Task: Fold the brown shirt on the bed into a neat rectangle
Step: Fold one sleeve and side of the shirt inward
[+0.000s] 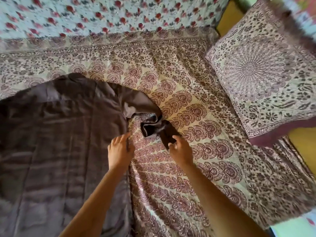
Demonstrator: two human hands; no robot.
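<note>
While one shirt (pixel 51 142) lies spread, two hands (pixel 119 149) (pixel 181 149) touch

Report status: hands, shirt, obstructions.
Left hand open, on brown shirt edge. Right hand pinching crumpled sleeve. Shirt spread, unfolded. Pillow apart, right side.

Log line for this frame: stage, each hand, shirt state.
stage: pre-fold, nothing folded yet | left hand: touches brown shirt side edge | right hand: grips end of twisted sleeve | shirt body: spread on bedsheet
</note>
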